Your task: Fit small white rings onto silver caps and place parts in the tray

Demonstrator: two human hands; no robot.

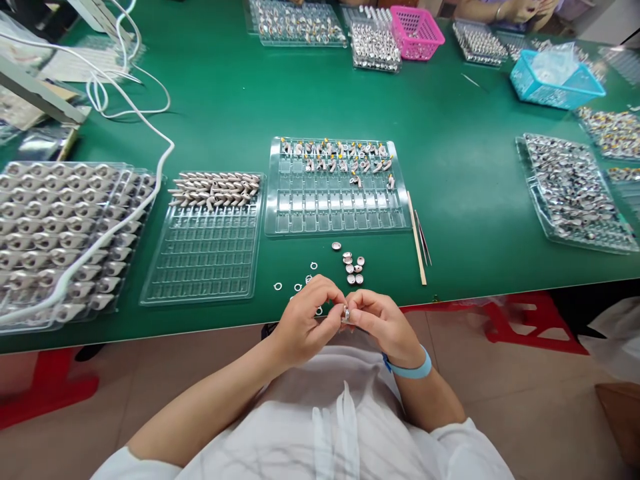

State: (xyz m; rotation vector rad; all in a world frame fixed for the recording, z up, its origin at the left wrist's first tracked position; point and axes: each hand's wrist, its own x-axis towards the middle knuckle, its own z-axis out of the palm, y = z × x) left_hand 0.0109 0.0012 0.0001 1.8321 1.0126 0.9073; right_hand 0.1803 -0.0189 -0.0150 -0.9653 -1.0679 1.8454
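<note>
My left hand and my right hand meet at the table's front edge, fingertips pinched together. Between them they hold a small shiny pale part, largely covered by the fingers. Thin white rings lie on the green mat beside my left hand, some partly hidden by it. Just beyond my fingers sits a loose group of small round silvery caps. Farther off, a clear compartment tray holds rows of small stemmed parts with orange bits in its far half.
Left of centre stands a clear tray with grey stemmed shells. Bigger stacked trays lie far left under a white cable. Tweezers and a wooden stick lie right. Pink and blue baskets stand near a co-worker's hands.
</note>
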